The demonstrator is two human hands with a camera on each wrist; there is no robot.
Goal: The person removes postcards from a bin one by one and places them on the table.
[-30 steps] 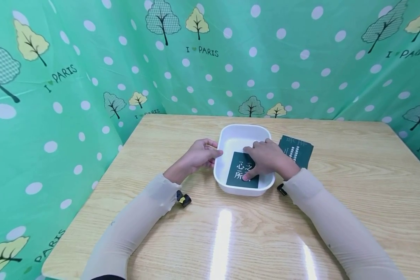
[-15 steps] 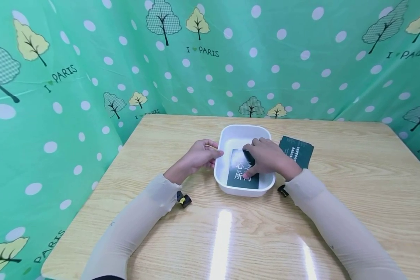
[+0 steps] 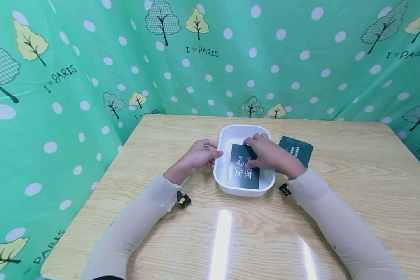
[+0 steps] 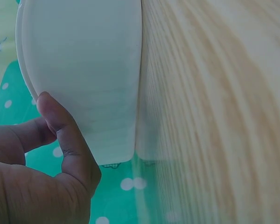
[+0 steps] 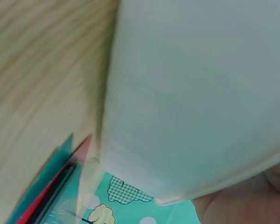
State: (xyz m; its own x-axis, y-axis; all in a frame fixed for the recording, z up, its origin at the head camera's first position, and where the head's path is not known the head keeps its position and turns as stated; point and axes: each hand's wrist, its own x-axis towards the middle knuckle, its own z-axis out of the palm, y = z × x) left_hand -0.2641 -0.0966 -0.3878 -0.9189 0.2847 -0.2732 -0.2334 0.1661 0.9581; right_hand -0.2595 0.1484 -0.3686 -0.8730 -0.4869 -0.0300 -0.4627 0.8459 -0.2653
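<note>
A white plastic tub (image 3: 244, 192) stands on the wooden table, and a thin dark green booklet (image 3: 244, 181) with white Chinese characters lies in it. My left hand (image 3: 197, 156) holds the tub's left rim; in the left wrist view the thumb (image 4: 60, 121) rests against the outer wall. Reaching over the right rim, my right hand (image 3: 271, 154) grips the booklet, thumb on its cover and fingers at its top edge. The fingertips are partly hidden. In the right wrist view, the tub's wall hides most of that hand (image 5: 252, 203).
Right of the tub lies a stack of similar dark green booklets (image 3: 299, 149), partly behind my right hand. A small black object (image 3: 284, 189) sits near the right sleeve, and a black one with yellow (image 3: 184, 199) by the left. A green polka-dot curtain (image 3: 210, 77) hangs behind.
The booklet has slid slightly toward the tub's far end and shows more of its cover. My right hand has shifted a little up and right with it. The left hand stays on the rim.
</note>
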